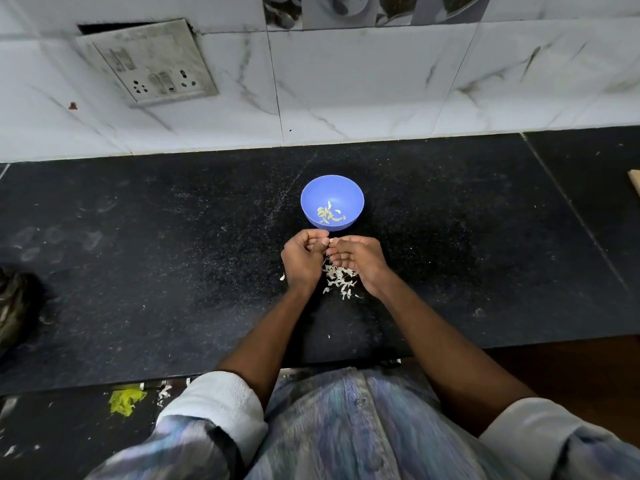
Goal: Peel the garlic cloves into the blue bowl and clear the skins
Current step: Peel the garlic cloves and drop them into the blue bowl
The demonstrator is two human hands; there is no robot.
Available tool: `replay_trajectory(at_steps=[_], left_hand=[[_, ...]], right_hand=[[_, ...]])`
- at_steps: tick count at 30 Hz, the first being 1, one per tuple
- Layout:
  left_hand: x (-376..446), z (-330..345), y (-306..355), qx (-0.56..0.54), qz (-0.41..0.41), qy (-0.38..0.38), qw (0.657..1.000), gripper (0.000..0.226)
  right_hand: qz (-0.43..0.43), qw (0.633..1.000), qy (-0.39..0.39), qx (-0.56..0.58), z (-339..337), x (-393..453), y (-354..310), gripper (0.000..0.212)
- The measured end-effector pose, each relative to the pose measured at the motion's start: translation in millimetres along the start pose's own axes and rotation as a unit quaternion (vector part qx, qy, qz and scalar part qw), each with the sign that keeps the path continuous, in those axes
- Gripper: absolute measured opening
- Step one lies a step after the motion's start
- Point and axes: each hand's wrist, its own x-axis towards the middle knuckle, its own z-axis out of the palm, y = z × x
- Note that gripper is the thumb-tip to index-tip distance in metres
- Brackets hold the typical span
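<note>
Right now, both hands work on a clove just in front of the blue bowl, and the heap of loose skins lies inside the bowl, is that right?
Not quite. The head view shows the heap of loose skins lying on the black counter, beneath the hands, not inside the blue bowl. The rest holds: the left hand and right hand work just in front of the bowl.

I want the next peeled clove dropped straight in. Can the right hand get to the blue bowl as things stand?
Probably yes. The blue bowl sits on the counter just beyond the right hand, open side up, with nothing lying between them. That hand is busy pinching a garlic clove together with the left hand.
</note>
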Motion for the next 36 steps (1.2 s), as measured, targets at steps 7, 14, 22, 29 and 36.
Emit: replay_trajectory(at_steps=[7,14,22,29,36], left_hand=[[-2,-2,2,-0.014,0.064,0.002,0.998,0.028],[-1,-1,2,-0.082,-0.008,-0.009,0.997,0.037],[-4,-2,6,-0.220,-0.194,-0.049,0.955,0.037],[-3,-11,4,0.014,0.073,-0.064,0.995,0.034],[6,-21,10,0.166,0.208,-0.053,0.962,0.026]], right_hand=[[-0.003,1.000,-0.007,0.024,1,0,-2,0.025],[-0.006,1.000,-0.003,0.017,0,2,3,0.013],[0.061,0.995,-0.006,0.075,-3,-2,-3,0.013],[0.245,0.950,-0.023,0.191,2,-4,-14,0.015],[0.263,0.942,-0.051,0.201,7,-5,-18,0.016]])
